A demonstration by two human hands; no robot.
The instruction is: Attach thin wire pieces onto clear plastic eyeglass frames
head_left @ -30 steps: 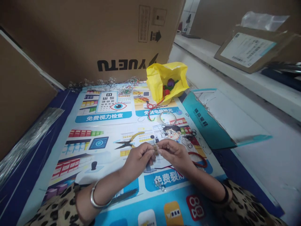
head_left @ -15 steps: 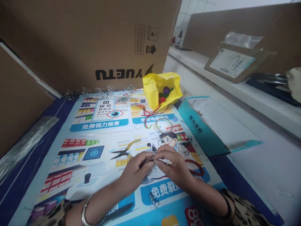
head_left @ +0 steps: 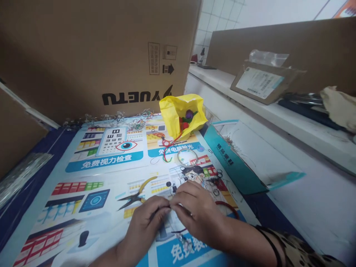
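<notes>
My left hand [head_left: 147, 224] and my right hand [head_left: 198, 213] meet fingertip to fingertip over the printed sheet. Both are closed in a pinch; whatever lies between the fingertips is too small and covered to make out. Below the right hand shows a short dark strand [head_left: 179, 231], with a blurred cluster of clear beads [head_left: 185, 243] near it. Whether these join what the fingers pinch, I cannot tell. Left of the hands lie pliers [head_left: 136, 197] with yellow handles, jaws pointing left. A red cord loop [head_left: 230, 206] is partly hidden behind my right forearm.
A yellow bag [head_left: 169, 115] holding coloured yarn-like pieces stands at the back, red cord trailing out. In front is a clear ring [head_left: 179, 160]. Beaded strands [head_left: 116, 120] line the large carton [head_left: 83, 48]. A teal box [head_left: 230, 159] stands right; clear packets [head_left: 25, 178] lie left.
The view has shifted, so the scene sits lower and further left. My hands stay pinched together, and the right hand's back has turned more toward the camera.
</notes>
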